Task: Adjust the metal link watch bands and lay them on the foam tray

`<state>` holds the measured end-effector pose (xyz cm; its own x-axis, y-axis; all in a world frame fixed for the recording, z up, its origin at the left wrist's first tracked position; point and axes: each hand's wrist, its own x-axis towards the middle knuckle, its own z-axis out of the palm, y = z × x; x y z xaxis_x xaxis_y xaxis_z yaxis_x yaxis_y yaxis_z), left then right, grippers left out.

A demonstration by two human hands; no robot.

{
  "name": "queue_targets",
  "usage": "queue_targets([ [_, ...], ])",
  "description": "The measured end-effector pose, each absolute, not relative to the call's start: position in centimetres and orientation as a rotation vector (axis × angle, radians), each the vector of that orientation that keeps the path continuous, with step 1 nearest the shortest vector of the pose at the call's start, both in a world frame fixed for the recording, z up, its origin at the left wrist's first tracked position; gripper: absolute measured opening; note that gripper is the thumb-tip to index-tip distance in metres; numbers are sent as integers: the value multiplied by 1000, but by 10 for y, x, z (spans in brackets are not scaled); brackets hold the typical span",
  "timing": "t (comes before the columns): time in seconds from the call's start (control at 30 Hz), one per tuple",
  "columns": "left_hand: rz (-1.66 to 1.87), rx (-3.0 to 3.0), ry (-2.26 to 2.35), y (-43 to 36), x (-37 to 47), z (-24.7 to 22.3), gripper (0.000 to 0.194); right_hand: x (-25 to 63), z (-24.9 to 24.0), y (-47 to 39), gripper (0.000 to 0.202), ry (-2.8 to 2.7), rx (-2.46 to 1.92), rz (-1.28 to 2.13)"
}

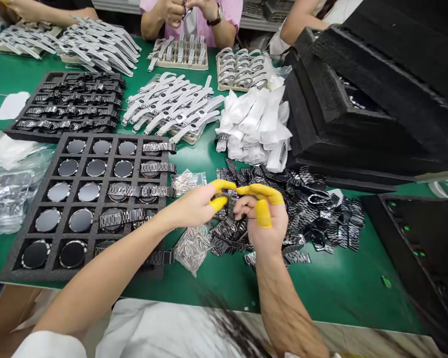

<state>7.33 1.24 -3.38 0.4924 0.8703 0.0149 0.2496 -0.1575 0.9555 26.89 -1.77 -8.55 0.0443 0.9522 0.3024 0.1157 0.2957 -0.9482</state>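
Observation:
Yellow finger cots cover fingertips on both of my hands. My left hand (199, 205) pinches a black metal watch strap (230, 203) between thumb and forefinger. My right hand (269, 219) has its fingers curled round the same strap from the other side, and the two forefingertips meet above it. Much of this strap is hidden by the fingers and blends with the pile of black link straps (306, 214) behind. To the left lies a black foam tray (69, 199) of round watch heads, some with black straps across them. Small metal pins fill a clear bag (193, 248) by my left wrist.
A second pin bag (186, 181) lies beyond my left hand. White-wrapped bundles (256, 119), white-strap watches (173, 107) and another black strap tray (72, 102) stand farther back. Stacked black foam (343, 99) rises at right. Across the green table (216, 283), a person in pink (192, 25) works.

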Motion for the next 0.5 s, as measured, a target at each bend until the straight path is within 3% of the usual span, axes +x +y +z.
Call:
queue_targets([
  [0.1,909,1441,1050,20,68,-33,28,273,-77,-14,28,-1645,-1111,1064],
  [0.23,970,1265,1025,23,63,-25,16,262,-72,-23,16,-2545,-1081,1093],
  [0.5,874,1072,921,20,66,-22,28,236,-72,-30,15,-3010,-1180,710],
])
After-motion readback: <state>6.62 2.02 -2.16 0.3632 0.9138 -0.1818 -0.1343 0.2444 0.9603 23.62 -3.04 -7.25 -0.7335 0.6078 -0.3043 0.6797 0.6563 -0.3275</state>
